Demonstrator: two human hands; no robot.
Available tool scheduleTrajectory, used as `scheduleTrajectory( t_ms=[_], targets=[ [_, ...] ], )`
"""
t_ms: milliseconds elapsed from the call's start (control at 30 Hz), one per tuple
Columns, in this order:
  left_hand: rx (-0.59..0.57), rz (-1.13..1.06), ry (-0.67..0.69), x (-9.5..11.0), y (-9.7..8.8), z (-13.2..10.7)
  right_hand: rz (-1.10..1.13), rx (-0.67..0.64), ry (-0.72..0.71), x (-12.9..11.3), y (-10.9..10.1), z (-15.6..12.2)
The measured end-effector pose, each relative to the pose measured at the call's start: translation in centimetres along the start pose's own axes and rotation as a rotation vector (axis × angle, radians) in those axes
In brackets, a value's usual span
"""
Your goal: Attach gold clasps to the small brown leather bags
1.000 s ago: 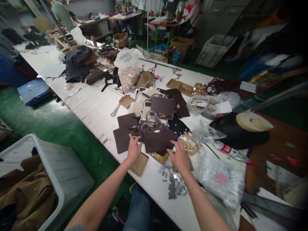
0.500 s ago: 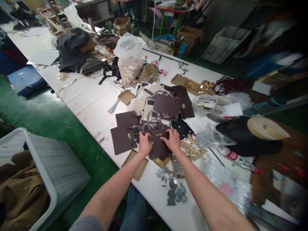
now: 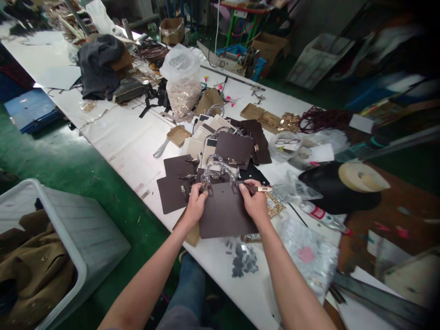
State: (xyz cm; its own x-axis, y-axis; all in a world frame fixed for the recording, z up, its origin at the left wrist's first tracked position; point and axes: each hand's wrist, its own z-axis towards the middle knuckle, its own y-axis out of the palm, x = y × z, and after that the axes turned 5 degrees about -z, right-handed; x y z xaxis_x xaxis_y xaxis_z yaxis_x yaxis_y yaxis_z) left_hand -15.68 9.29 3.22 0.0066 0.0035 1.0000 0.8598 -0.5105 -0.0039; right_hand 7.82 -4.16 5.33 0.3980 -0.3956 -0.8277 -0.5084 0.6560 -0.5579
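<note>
over the white table (image 3: 130,142), left hand (image 3: 195,205) and right hand (image 3: 253,201) gripping brown bag panel (image 3: 225,213)

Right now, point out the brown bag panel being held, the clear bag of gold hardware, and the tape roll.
brown bag panel (image 3: 225,215), head view, bare middle of its face
clear bag of gold hardware (image 3: 183,96), head view, filled lower half
tape roll (image 3: 362,176), head view, flat top face
</note>
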Motion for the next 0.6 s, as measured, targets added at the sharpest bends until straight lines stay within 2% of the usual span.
scheduleTrajectory(
  t_ms=[100,167,267,400,500,600],
  targets=[
    [0.074,-0.088,0.004,4.5,0.0,-2.8,0.161,-0.023,0.116,-1.1,-1.5,-3.9],
    [0.068,-0.097,0.002,5.7,0.5,-4.5,0.249,-0.044,0.158,-1.6,-2.8,-6.1],
    [0.061,-0.291,-0.106,5.0,1.4,-6.7,0.241,0.008,0.126,-2.9,-5.4,-8.8],
    [0.062,-0.628,-0.369,3.7,2.6,-9.3,0.199,0.088,0.141,-5.0,-9.3,-11.8],
    [-0.03,-0.769,-0.51,4.7,3.3,-11.4,0.205,0.1,0.156,-5.8,-11.7,-13.9],
    [-0.105,-0.849,-0.678,6.0,3.6,-13.6,0.179,0.068,0.149,-5.4,-13.4,-15.8]
  ],
)
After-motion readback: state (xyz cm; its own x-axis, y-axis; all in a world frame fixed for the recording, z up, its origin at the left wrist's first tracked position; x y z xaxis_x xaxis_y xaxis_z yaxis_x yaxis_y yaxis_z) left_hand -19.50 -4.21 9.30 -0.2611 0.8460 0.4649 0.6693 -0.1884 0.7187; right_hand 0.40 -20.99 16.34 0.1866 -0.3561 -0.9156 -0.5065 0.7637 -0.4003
